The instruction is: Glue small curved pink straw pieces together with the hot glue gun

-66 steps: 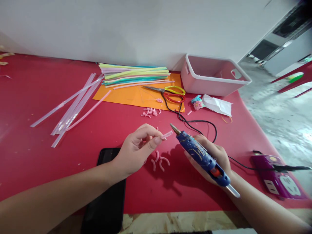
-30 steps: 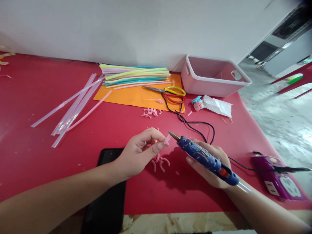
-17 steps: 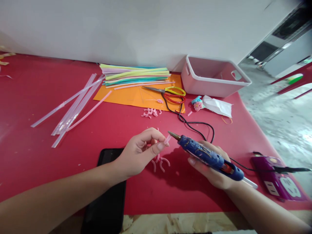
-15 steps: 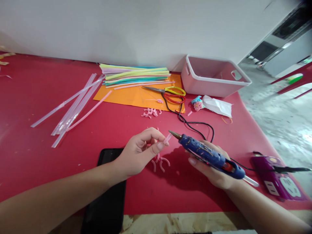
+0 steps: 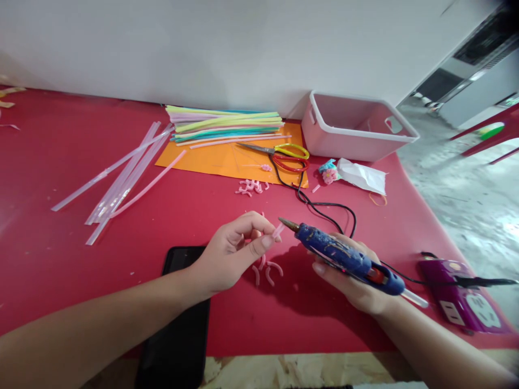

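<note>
Between thumb and index finger, my left hand [image 5: 239,251] pinches a short, pale pink, translucent piece [image 5: 278,230], perhaps a cut bit of straw. A blue hot glue gun [image 5: 344,256] is gripped in my right hand [image 5: 360,286], its metal nozzle pointing left at the upper end of that piece. Whether nozzle and piece touch, I cannot tell. A clear glue stick [image 5: 416,298] pokes out of the gun's rear. Below my left fingers lie several curved pink pipe cleaner pieces [image 5: 274,273], partly hidden by the hand.
More pink pieces [image 5: 251,187] lie farther back. Scissors [image 5: 284,155] and a pipe cleaner bundle [image 5: 227,127] rest on an orange envelope [image 5: 219,162]. Glue sticks [image 5: 130,178] lie left, a phone [image 5: 178,329] in front, a pink bin [image 5: 348,135] behind, a purple power strip [image 5: 462,300] right.
The glue gun has shifted slightly left and its nozzle is a little closer to the pink piece. My left hand has barely moved.
</note>
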Available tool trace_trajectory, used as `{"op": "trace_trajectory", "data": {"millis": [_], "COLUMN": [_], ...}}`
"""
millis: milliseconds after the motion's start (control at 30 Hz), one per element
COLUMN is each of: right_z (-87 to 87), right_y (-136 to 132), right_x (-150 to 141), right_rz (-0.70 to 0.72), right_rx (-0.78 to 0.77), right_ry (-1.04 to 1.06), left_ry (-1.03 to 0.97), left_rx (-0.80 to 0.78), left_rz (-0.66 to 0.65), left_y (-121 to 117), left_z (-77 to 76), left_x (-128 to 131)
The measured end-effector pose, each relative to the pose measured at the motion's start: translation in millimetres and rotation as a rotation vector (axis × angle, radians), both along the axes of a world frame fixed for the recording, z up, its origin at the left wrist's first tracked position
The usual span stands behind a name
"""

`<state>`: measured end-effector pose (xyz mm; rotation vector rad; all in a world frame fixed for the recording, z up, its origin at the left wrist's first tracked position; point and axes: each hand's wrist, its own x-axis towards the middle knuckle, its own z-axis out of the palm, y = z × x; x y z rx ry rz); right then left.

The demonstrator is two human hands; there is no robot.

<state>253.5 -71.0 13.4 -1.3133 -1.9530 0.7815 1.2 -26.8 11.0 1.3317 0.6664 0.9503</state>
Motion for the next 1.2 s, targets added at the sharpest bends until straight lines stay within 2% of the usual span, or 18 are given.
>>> {"op": "trace_trajectory", "data": {"millis": [600, 900, 1200], "right_z": [6.8, -2.9, -3.0], "right_y": [2, 0, -1], "right_x": [-3, 3, 0], "right_rz": [0.042, 0.012, -0.002], "right_rx": [0.012, -0.018, -0.056], "right_ry": [-0.006, 0.066, 0.080], "left_ry": [0.012, 0.046, 0.051], "left_rx": [0.022, 0.003, 0.023], "left_rz": [0.016, 0.030, 0.042], "left_y": [1, 0, 0], "left_z": [3.7, 4.6, 1.1], "left_x": [0, 1, 0]}}
